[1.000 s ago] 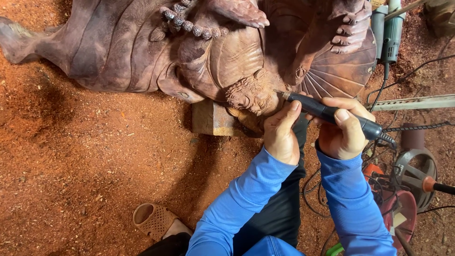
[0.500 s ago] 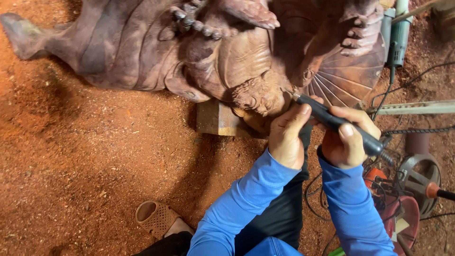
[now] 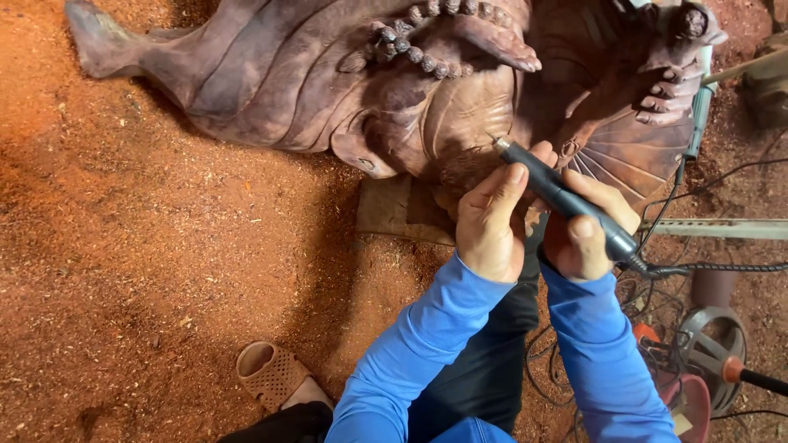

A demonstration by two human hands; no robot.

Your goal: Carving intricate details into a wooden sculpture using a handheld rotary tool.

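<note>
We see one carving point(image 3: 328, 82), a large reddish-brown wooden figure lying on its side across the top of the view, with one string of carved beads point(image 3: 419, 49) over it and one carved fan point(image 3: 632, 156) at its right. One wood block point(image 3: 402, 209) lies under the figure, just left of our hands. We count one rotary tool point(image 3: 566, 201), dark and pen-shaped, with one coiled cord point(image 3: 722, 267) running off its rear end to the right. One tan slipper point(image 3: 271, 377) sits on our foot at the lower edge. At the right we count one pale metal bar point(image 3: 722, 228), one round metal guard point(image 3: 710, 344) and a tangle of thin cables point(image 3: 648, 303) whose number we cannot tell. The floor point(image 3: 123, 246) is covered with red sawdust.

We see no container holding anything.

Our two hands work close together at the middle of the view, both arms in blue sleeves point(image 3: 427, 353) reaching up from the bottom edge. The left hand point(image 3: 492, 221) rests against the carving with its fingers curled, the thumb lying along the front of the tool to steady it. The right hand point(image 3: 587, 234) is clenched around the rear half of the tool, thumb on top. The tool slants from lower right to upper left, and its thin tip point(image 3: 495, 141) touches or nearly touches the carving's surface just above the left thumb; we cannot tell which.
</note>
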